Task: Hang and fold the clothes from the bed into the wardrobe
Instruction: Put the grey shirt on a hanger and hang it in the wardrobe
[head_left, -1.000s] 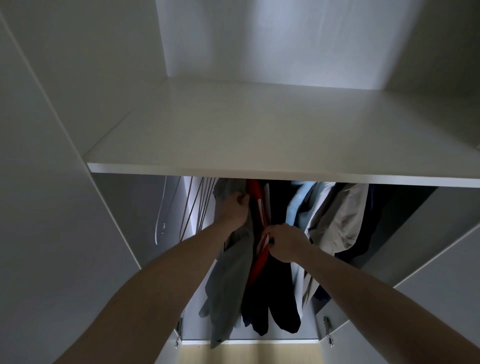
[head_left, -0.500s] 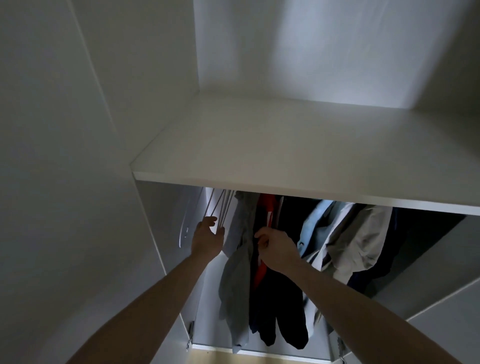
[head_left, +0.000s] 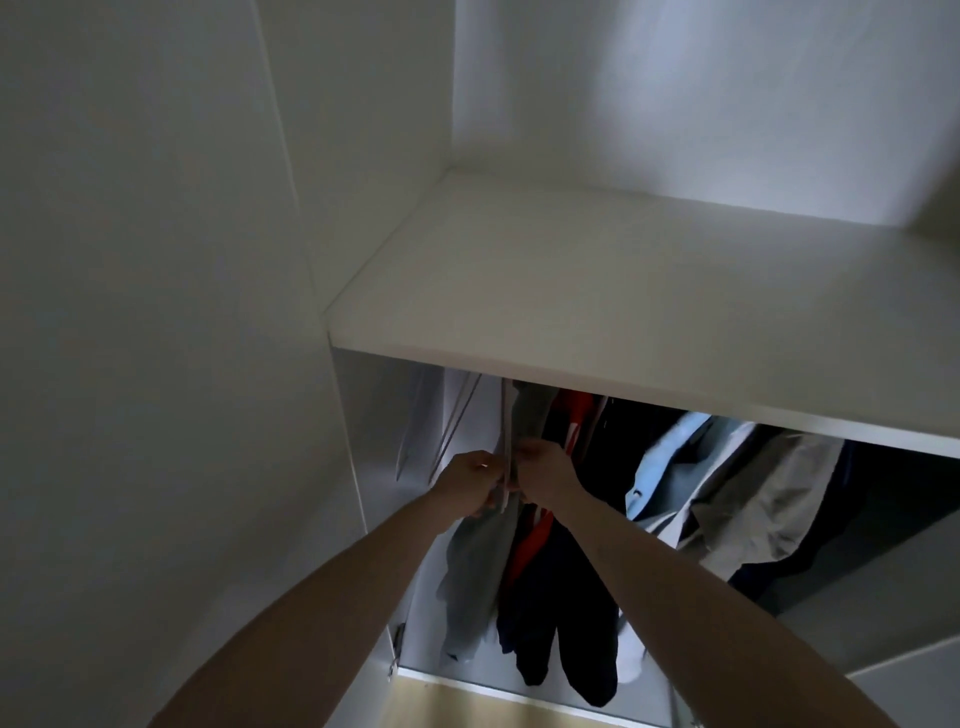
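Since half a second ago both hands had closed together on one white hanger (head_left: 505, 470), which hung upright beside the grey garment (head_left: 480, 561). My left hand (head_left: 467, 483) pinched its left edge and my right hand (head_left: 543, 475) its right, equally near, under the shelf (head_left: 623, 291).

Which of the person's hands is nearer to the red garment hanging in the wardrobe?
The right. The right hand is just left of the red garment, almost touching; the left hand lies further left, beyond the white hanger.

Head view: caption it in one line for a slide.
Both hands, left hand and right hand, hold a white hanger beside the grey garment under the wardrobe shelf.
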